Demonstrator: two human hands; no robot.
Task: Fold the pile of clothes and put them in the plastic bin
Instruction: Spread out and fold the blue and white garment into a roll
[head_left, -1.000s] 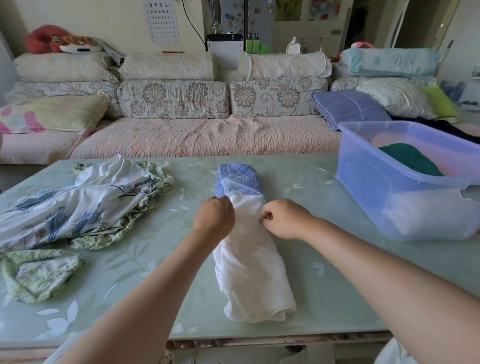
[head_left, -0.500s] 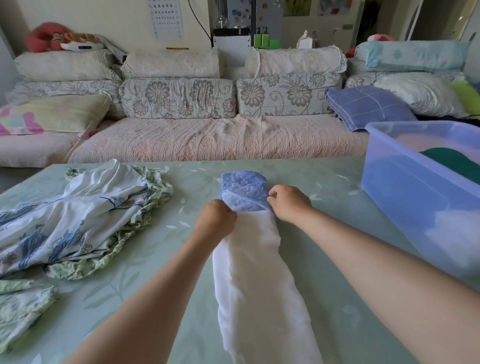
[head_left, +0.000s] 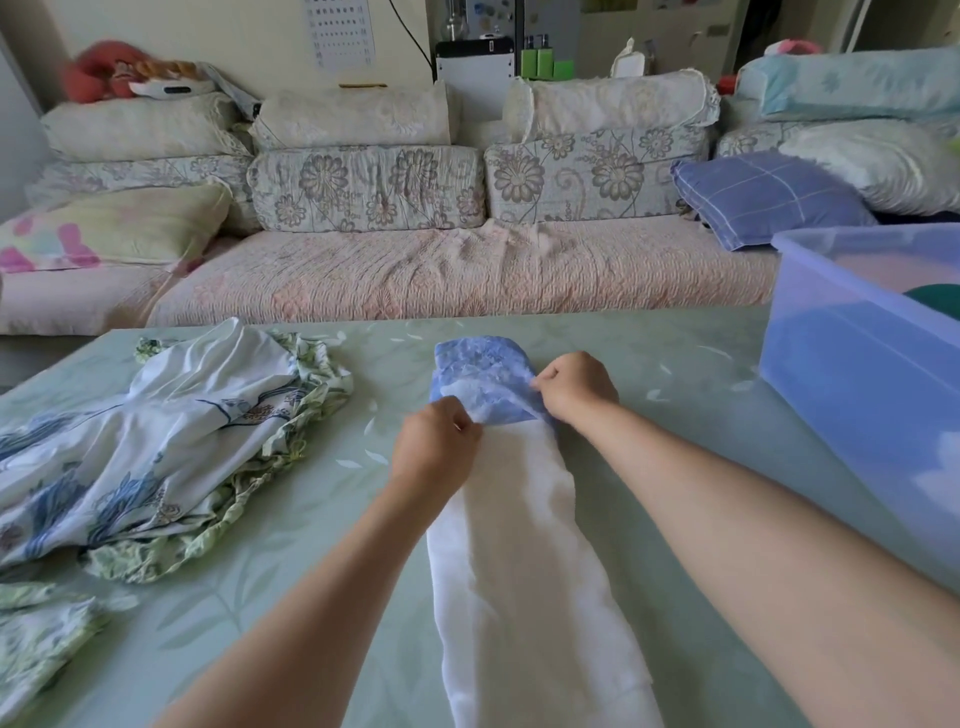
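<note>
**Q:** State of the left hand (head_left: 434, 441)?
**A:** Closed into a loose fist. Its fingers (head_left: 460, 415) are curled and pinch the left edge of the white garment (head_left: 519, 545), at the line where the blue lace end (head_left: 483, 364) begins.

**Q:** Right hand (head_left: 574, 387)?
**A:** Also curled. Thumb and forefinger nip the right edge of the blue lace end. The other fingers are folded in toward the palm.

**Q:** Position of the garment?
**A:** Flat on the green table (head_left: 675, 353), folded into a long narrow strip running away from the person, lace end farthest. One forearm lies on each side of it.

**Q:** Location of the plastic bin (head_left: 852, 374)?
**A:** On the table, to the right of the garment and apart from it. A dark green item (head_left: 935, 296) lies inside.

**Q:** Other clothes?
**A:** Floral clothes (head_left: 171, 441) lie in an unfolded heap at the table's left, apart from both hands.
</note>
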